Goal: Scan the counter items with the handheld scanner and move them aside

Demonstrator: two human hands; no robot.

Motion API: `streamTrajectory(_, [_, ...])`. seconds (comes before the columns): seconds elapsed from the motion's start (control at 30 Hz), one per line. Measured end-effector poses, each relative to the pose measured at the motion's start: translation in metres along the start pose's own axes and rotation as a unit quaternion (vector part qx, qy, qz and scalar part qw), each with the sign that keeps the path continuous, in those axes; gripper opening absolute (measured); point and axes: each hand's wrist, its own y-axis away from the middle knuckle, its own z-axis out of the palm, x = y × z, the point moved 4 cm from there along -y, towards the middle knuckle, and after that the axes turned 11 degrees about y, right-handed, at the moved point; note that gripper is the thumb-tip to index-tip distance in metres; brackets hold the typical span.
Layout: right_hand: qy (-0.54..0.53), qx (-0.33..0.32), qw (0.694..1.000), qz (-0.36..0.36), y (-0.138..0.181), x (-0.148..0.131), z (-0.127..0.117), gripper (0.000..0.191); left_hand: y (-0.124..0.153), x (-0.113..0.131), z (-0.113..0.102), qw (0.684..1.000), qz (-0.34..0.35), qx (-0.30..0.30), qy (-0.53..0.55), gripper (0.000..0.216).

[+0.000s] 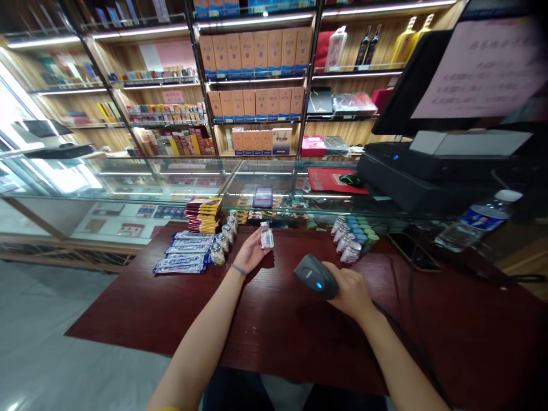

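Bare forearms [199,339] stretch across the dark red table [278,337]. The left hand [249,251], half open, holds a small jar [267,238] in its fingers, near lidded jars [218,253] and blue-and-white packets [184,251]. The right hand [350,290] wraps closed around a scanner [314,275] with a lit blue light [319,285].

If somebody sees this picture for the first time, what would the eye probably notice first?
Probably the dark scanner with its blue light, held in the right hand over the red-brown table. Next, the small jar in the left hand, near the table's far edge. At the back, orange boxes stand in rows on lit shelves.
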Motion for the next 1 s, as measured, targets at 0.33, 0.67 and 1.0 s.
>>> streamTrajectory(0.33, [0.047, 0.134, 0.987, 0.069, 0.014, 0.030, 0.000, 0.042, -0.002, -0.007, 0.000, 1.000, 0.021, 0.007, -0.020, 0.035])
streamTrajectory(0.67, [0.040, 0.203, 0.951, 0.230, 0.027, 0.072, -0.022, 0.026, -0.012, -0.031, 0.024, 0.973, 0.098, 0.064, -0.200, 0.049])
streamTrajectory(1.0, [0.026, 0.214, 0.918, 0.332, 0.053, 0.106, -0.045, 0.047, -0.003, -0.079, 0.086, 0.957, 0.128, 0.019, -0.258, 0.047])
